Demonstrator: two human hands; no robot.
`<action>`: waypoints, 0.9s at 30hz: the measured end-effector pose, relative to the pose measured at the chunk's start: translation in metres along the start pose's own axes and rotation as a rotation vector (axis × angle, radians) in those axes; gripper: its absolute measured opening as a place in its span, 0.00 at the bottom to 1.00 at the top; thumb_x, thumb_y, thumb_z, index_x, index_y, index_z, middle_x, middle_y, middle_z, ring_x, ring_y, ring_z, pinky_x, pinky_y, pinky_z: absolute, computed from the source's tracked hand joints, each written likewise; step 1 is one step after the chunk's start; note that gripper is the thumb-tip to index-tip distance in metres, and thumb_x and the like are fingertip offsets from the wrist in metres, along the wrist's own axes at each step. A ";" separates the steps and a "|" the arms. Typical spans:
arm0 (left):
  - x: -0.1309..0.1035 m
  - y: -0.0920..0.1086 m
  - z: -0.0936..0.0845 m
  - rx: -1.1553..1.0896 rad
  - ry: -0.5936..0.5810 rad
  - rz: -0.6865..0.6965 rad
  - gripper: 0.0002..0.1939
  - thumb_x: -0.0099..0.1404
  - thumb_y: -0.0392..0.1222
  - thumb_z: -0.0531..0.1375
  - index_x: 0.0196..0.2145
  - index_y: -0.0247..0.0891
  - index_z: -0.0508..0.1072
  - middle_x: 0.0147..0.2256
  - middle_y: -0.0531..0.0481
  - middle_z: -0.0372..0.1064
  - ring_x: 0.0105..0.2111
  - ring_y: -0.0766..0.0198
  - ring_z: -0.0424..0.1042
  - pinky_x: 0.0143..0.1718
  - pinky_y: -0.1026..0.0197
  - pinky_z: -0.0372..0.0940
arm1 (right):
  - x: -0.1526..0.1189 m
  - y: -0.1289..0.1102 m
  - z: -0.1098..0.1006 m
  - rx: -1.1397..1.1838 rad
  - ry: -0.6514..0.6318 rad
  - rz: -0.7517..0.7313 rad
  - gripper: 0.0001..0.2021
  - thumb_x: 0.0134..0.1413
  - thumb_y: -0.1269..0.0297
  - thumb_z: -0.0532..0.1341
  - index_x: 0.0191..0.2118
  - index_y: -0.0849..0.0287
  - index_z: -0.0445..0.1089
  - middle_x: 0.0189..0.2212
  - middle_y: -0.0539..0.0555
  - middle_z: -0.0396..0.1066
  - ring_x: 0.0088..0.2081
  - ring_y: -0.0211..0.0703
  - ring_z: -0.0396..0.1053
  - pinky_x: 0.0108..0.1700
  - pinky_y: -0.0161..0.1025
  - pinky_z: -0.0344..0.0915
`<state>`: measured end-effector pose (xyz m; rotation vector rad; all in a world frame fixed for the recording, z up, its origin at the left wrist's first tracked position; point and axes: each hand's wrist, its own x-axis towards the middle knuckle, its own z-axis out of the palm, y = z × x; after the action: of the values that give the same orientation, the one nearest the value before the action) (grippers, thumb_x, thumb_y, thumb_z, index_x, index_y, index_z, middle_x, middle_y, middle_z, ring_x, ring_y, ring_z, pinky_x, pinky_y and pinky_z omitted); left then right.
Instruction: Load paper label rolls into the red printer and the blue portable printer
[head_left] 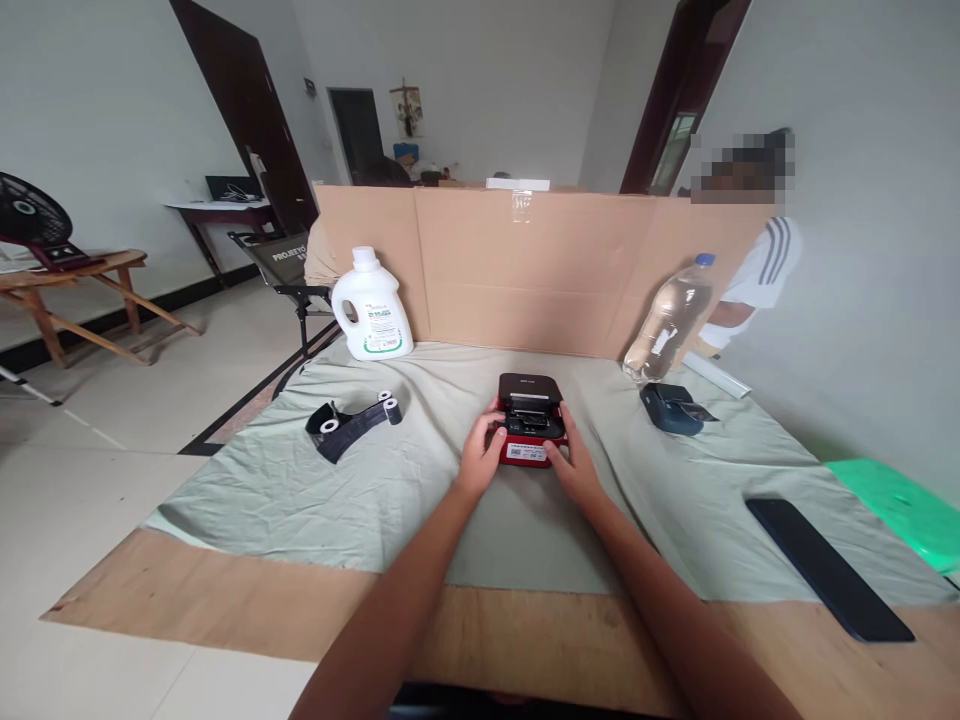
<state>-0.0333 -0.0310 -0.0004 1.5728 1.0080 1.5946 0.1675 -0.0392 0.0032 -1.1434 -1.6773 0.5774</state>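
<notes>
A red and black device (526, 453), which looks like a small label printer, sits on the cloth in front of me with its black lid (529, 385) raised and its inside showing. My left hand (482, 447) grips its left side, fingers along the edge and thumb near the front corner. On the opposite side my right hand (572, 455) holds it, thumb on the front by a white label. To the left lies a black ribbon (349, 430) with white-cored rolls. A dark blue case (671, 410) with a dark strip sticking out lies to the right.
Green-grey cloth (300, 530) covers most of the wooden table (225, 610). A cardboard screen (525, 270) stands behind, with a white jug (379, 310) and a clear bottle (675, 315) before it. A black phone-like slab (829, 570) lies front right. Someone in a white sleeve (769, 265) is beyond.
</notes>
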 end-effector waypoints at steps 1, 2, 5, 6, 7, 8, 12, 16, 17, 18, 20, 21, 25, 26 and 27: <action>0.000 -0.001 0.000 0.006 0.000 -0.012 0.11 0.73 0.46 0.54 0.48 0.40 0.70 0.65 0.40 0.62 0.63 0.51 0.65 0.62 0.45 0.61 | 0.004 -0.002 -0.003 -0.002 0.007 -0.019 0.35 0.66 0.47 0.54 0.73 0.51 0.49 0.70 0.58 0.55 0.67 0.54 0.58 0.66 0.57 0.57; 0.000 -0.001 0.000 0.009 -0.001 -0.024 0.12 0.73 0.46 0.54 0.49 0.41 0.70 0.65 0.40 0.62 0.62 0.52 0.66 0.62 0.45 0.62 | 0.011 -0.004 -0.007 -0.006 0.018 -0.034 0.32 0.68 0.47 0.52 0.72 0.52 0.53 0.69 0.57 0.58 0.66 0.53 0.59 0.67 0.56 0.57; 0.000 -0.004 0.000 0.000 -0.006 -0.041 0.12 0.73 0.45 0.54 0.50 0.41 0.70 0.64 0.41 0.63 0.60 0.52 0.68 0.62 0.45 0.62 | 0.042 -0.011 -0.018 -0.041 0.033 -0.015 0.25 0.69 0.48 0.49 0.58 0.54 0.73 0.57 0.58 0.73 0.60 0.53 0.67 0.65 0.54 0.60; 0.000 -0.005 0.000 -0.003 -0.007 -0.040 0.12 0.73 0.45 0.54 0.50 0.41 0.70 0.64 0.41 0.63 0.60 0.52 0.68 0.62 0.45 0.62 | 0.055 -0.014 -0.021 -0.061 0.013 0.005 0.24 0.68 0.48 0.50 0.52 0.55 0.77 0.52 0.58 0.77 0.56 0.53 0.70 0.63 0.54 0.62; 0.000 -0.005 0.000 -0.004 -0.007 -0.038 0.12 0.73 0.45 0.54 0.50 0.42 0.70 0.64 0.41 0.64 0.61 0.52 0.67 0.62 0.45 0.62 | 0.070 -0.016 -0.023 -0.082 -0.022 0.026 0.22 0.66 0.50 0.52 0.47 0.55 0.79 0.47 0.58 0.79 0.53 0.53 0.72 0.61 0.54 0.64; 0.000 -0.005 0.000 -0.004 -0.008 -0.035 0.11 0.73 0.45 0.55 0.50 0.42 0.70 0.64 0.42 0.64 0.60 0.52 0.68 0.62 0.45 0.62 | 0.085 -0.018 -0.025 -0.108 -0.067 0.041 0.20 0.65 0.52 0.53 0.44 0.56 0.80 0.44 0.58 0.80 0.50 0.53 0.74 0.59 0.53 0.66; 0.002 -0.002 -0.001 0.008 -0.004 -0.010 0.11 0.72 0.43 0.55 0.49 0.42 0.71 0.63 0.43 0.65 0.60 0.52 0.68 0.63 0.43 0.61 | 0.135 -0.023 -0.022 -0.252 -0.367 0.042 0.15 0.56 0.61 0.56 0.39 0.57 0.81 0.39 0.57 0.81 0.44 0.52 0.77 0.52 0.49 0.70; 0.003 0.002 -0.002 0.018 0.003 0.017 0.10 0.72 0.41 0.56 0.49 0.43 0.72 0.62 0.45 0.66 0.61 0.54 0.67 0.64 0.45 0.61 | 0.158 -0.027 -0.006 -0.435 -0.677 -0.010 0.10 0.47 0.64 0.63 0.35 0.52 0.82 0.37 0.54 0.82 0.40 0.53 0.77 0.46 0.47 0.71; 0.003 0.003 -0.002 0.023 0.004 0.022 0.10 0.71 0.41 0.56 0.49 0.43 0.72 0.62 0.45 0.67 0.61 0.54 0.67 0.64 0.45 0.61 | 0.160 -0.029 -0.001 -0.520 -0.720 -0.022 0.09 0.44 0.65 0.65 0.33 0.51 0.81 0.35 0.53 0.82 0.40 0.54 0.77 0.45 0.46 0.71; 0.003 0.003 -0.002 0.028 0.003 0.027 0.10 0.71 0.41 0.56 0.49 0.43 0.72 0.62 0.45 0.67 0.62 0.54 0.66 0.64 0.45 0.60 | 0.161 -0.030 0.004 -0.619 -0.751 -0.024 0.08 0.41 0.66 0.66 0.31 0.50 0.81 0.33 0.53 0.81 0.39 0.54 0.76 0.45 0.47 0.70; 0.003 0.003 -0.002 0.035 0.001 0.033 0.10 0.71 0.40 0.56 0.49 0.43 0.72 0.62 0.45 0.67 0.62 0.55 0.66 0.64 0.46 0.60 | 0.163 -0.034 0.012 -0.795 -0.785 0.000 0.07 0.37 0.69 0.66 0.27 0.50 0.79 0.28 0.53 0.79 0.38 0.56 0.75 0.45 0.49 0.69; 0.003 0.003 -0.002 0.036 -0.001 0.036 0.10 0.71 0.40 0.57 0.49 0.43 0.72 0.62 0.45 0.66 0.62 0.55 0.66 0.64 0.46 0.60 | 0.164 -0.035 0.016 -0.850 -0.797 0.018 0.07 0.36 0.70 0.66 0.25 0.50 0.78 0.26 0.53 0.79 0.38 0.57 0.75 0.44 0.51 0.68; 0.003 0.004 -0.003 0.033 -0.006 0.028 0.11 0.71 0.41 0.56 0.50 0.44 0.71 0.63 0.45 0.66 0.62 0.55 0.65 0.64 0.46 0.60 | 0.166 -0.042 0.021 -0.884 -0.783 0.043 0.09 0.36 0.73 0.64 0.28 0.54 0.75 0.30 0.56 0.79 0.37 0.58 0.75 0.43 0.52 0.67; 0.003 0.005 -0.003 0.029 -0.007 0.025 0.11 0.71 0.41 0.56 0.50 0.44 0.71 0.63 0.45 0.66 0.63 0.55 0.65 0.64 0.46 0.61 | 0.166 -0.043 0.019 -0.885 -0.762 0.040 0.10 0.38 0.72 0.63 0.31 0.54 0.75 0.34 0.57 0.79 0.39 0.58 0.75 0.44 0.52 0.67; 0.003 0.006 -0.004 0.025 -0.008 0.022 0.11 0.71 0.41 0.56 0.50 0.44 0.71 0.63 0.44 0.66 0.63 0.55 0.65 0.64 0.46 0.61 | 0.164 -0.044 0.016 -0.880 -0.734 0.035 0.11 0.40 0.72 0.63 0.34 0.54 0.74 0.38 0.57 0.79 0.41 0.58 0.75 0.44 0.52 0.67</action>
<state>-0.0368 -0.0317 0.0062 1.6118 1.0130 1.5948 0.1233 0.0892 0.1066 -1.6940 -2.6941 0.2674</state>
